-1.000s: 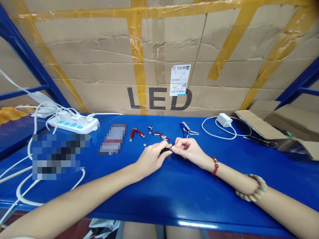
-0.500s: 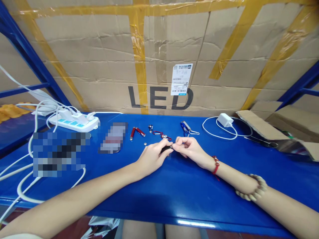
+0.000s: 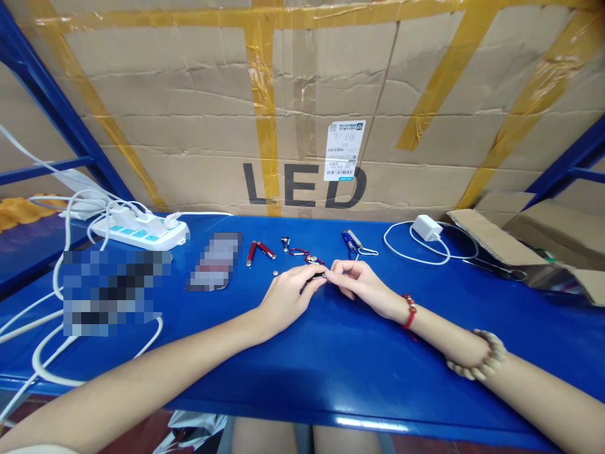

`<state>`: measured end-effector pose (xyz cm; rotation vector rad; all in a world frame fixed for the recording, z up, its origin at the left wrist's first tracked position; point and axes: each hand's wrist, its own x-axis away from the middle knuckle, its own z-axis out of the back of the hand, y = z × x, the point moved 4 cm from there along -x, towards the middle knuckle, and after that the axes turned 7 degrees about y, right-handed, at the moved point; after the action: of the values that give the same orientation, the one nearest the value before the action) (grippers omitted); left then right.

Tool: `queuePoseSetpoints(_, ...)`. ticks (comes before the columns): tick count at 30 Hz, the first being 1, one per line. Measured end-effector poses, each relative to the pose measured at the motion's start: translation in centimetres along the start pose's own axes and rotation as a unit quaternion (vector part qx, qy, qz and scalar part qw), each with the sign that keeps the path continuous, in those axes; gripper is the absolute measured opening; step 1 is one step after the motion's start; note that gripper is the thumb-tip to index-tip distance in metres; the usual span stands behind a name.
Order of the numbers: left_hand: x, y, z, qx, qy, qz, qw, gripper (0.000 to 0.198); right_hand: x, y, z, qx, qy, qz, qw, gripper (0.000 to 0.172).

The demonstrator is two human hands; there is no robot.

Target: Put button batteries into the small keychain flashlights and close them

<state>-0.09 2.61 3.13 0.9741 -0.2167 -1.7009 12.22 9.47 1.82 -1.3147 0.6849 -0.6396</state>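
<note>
A small black tube (image 3: 316, 278), mostly hidden by fingers, is gripped between the thumb and fingers of my left hand (image 3: 287, 295). My right hand (image 3: 363, 285) pinches at the tube's right end, its fingertips meeting those of my left. Whether a separate small part sits in that pinch is hidden. Just beyond the hands lie red carabiner clips (image 3: 299, 252), one partly behind my fingers. Two short red tubes (image 3: 252, 254) and a small black-and-silver piece (image 3: 285, 244) rest farther back. Near my left hand is a little round silver disc (image 3: 275, 273).
Blue and silver tubes with a carabiner (image 3: 350, 243) lie behind my right hand. A phone (image 3: 215, 261) and a white power strip (image 3: 146, 233) with cables are on the left. To the right are a white charger (image 3: 426, 227) and an opened carton (image 3: 491, 243).
The fingers of my left hand have shifted slightly over the black tube and cover more of it. My right hand has barely moved, still at the tube's end.
</note>
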Motion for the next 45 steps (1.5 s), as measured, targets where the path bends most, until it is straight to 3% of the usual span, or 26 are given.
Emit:
queuePoseSetpoints(14,0.05,-0.22,-0.22,-0.005,0.009,-0.014,1.0,0.018,-0.04,0.62,0.09,0.044,-0.007,0.002,0.999,0.038)
queuePoseSetpoints(21,0.12,-0.39,-0.09,-0.022,0.027,0.01,0.999,0.018,0.1,0.22,0.17,0.076,0.046,0.003,0.996,0.035)
queuePoseSetpoints(28,0.11,-0.59,-0.06,-0.03,0.035,0.027,0.999,0.017,-0.15,0.29,0.62,0.085,0.095,0.066,0.99,0.033)
queuePoseSetpoints(45,-0.08,-0.45,-0.14,0.031,0.008,0.03,0.999,0.014,-0.23,-0.02,0.75,0.064,0.095,0.117,0.986,0.026)
